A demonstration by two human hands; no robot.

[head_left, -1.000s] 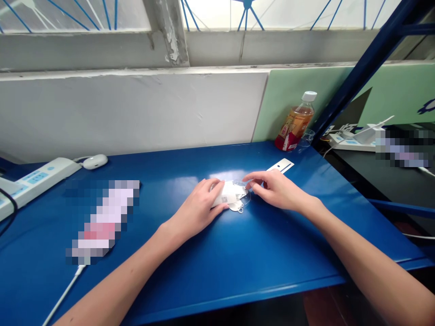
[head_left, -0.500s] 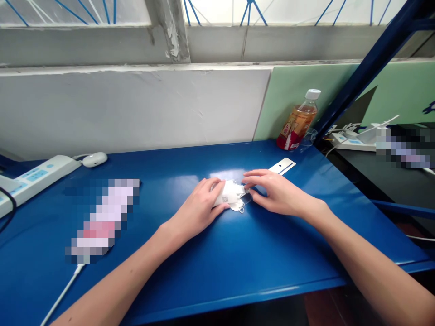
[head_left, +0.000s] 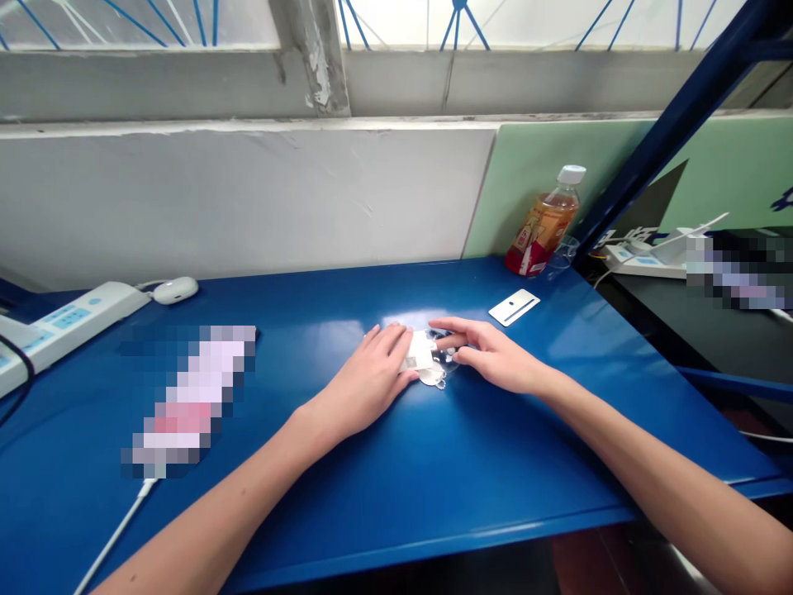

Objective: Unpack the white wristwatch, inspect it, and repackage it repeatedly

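Observation:
Flat on the blue table (head_left: 347, 512) lies a small white packet (head_left: 418, 352) with a square printed code. My left hand (head_left: 375, 372) holds it down, fingers over its far left part and thumb along the near edge. Clear plastic (head_left: 451, 360) sticks out to its right, and a round white tag (head_left: 430, 376) with a small bead chain (head_left: 440, 383) shows below. My right hand (head_left: 492, 351) hovers at the right end of the packet, fingers apart. Its index fingertip reaches the packet's end; whether it touches is hard to tell.
A white card (head_left: 514, 307) with a dark stripe lies beyond my right hand. Behind it stands a drink bottle (head_left: 542, 223) beside a blue post (head_left: 657, 140). To the left are a blurred-out phone-like object (head_left: 192, 397) on a white cable (head_left: 117, 533), a power strip (head_left: 80, 330) and a white mouse-like object (head_left: 175, 290).
My left hand's fingers have flattened over the packet, which now lies lower. My right hand has shifted slightly left and down, uncovering the whole white card behind it.

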